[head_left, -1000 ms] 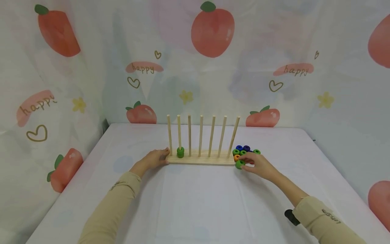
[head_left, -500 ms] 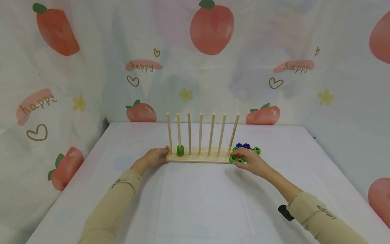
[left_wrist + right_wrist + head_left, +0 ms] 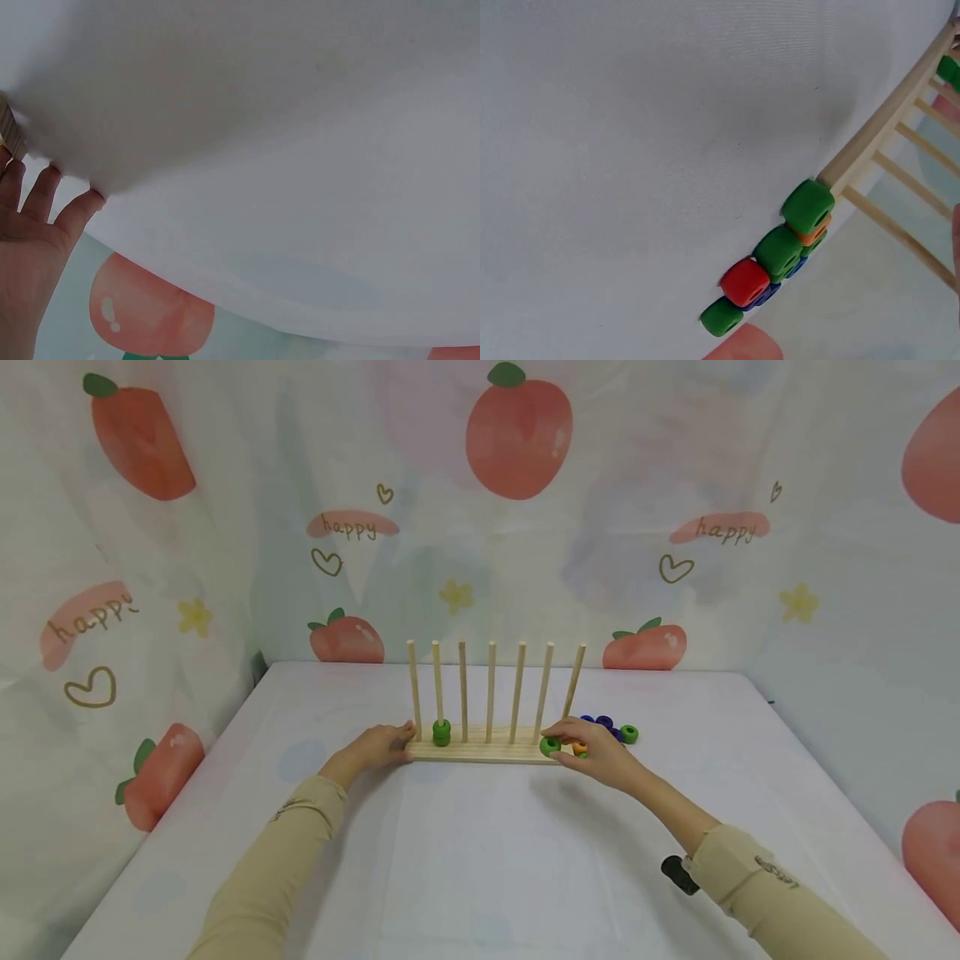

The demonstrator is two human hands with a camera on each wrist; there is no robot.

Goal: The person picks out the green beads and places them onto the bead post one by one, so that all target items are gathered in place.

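"Firstly, where does the held piece lie relative to the hands?"

"The green bead (image 3: 550, 747) is pinched between thumb and fingers of the right hand (image 3: 607, 758), in line with the right part of the peg rack (image 3: 480, 753); whether it touches the rack's base cannot be told. The left hand (image 3: 369, 750) grips the rack's left end, thumb at the near corner and fingers at the far side, well apart from that bead."

"And how do the views differ?"

"The head view alone shows the pinch. The left wrist view shows the left hand's fingers spread, those nearest the rack touching its end. The right wrist view shows loose beads clustered off the rack's right end, among them a red bead (image 3: 745, 282) that the right hand screens in the head view."

"What else surrounds the rack, and what obstructs?"

"Two green beads (image 3: 442, 733) sit stacked on its second peg from the left. Off its right end lie blue beads (image 3: 604, 722) and an orange bead (image 3: 579, 748), partly covered by the right hand, which also hides the foot of the rightmost peg. The rack stands on a white-covered bench (image 3: 465, 852); a fruit-printed cloth (image 3: 517, 443) rises behind it."
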